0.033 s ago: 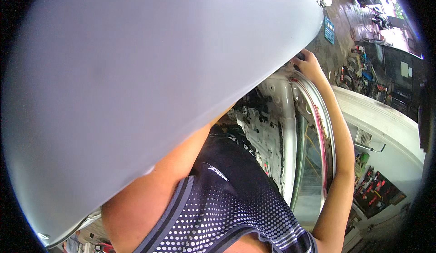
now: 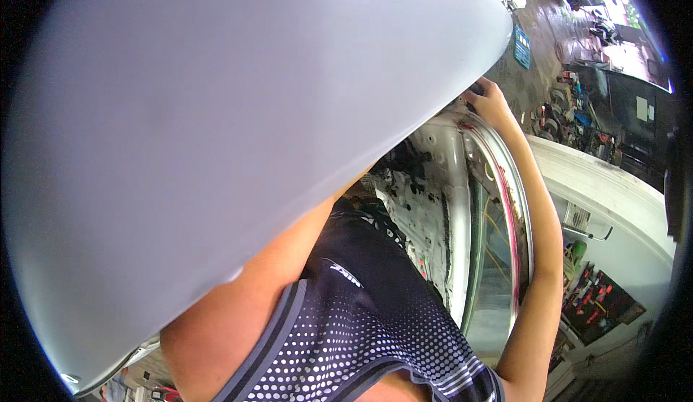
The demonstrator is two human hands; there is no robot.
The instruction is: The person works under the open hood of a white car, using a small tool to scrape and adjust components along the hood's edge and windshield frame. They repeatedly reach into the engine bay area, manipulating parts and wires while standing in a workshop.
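Note:
A large, smooth, pale grey curved panel (image 2: 238, 135) fills the upper left of the view. My right hand (image 2: 492, 102) reaches up to its right edge with the fingers curled around the rim, their tips hidden under it. My right forearm (image 2: 538, 257) runs up along a shiny metal frame (image 2: 509, 207). My left upper arm (image 2: 238, 315) goes under the panel, which hides the left hand. I wear a dark sleeveless shirt (image 2: 361, 330) with white dots.
A white car body shell (image 2: 426, 207) with holes and dark seals stands close in front of me. To the right are a white curved body part (image 2: 613, 192) and a board of red-handled tools (image 2: 595, 301). Workshop clutter (image 2: 570, 113) lies on the wet floor beyond.

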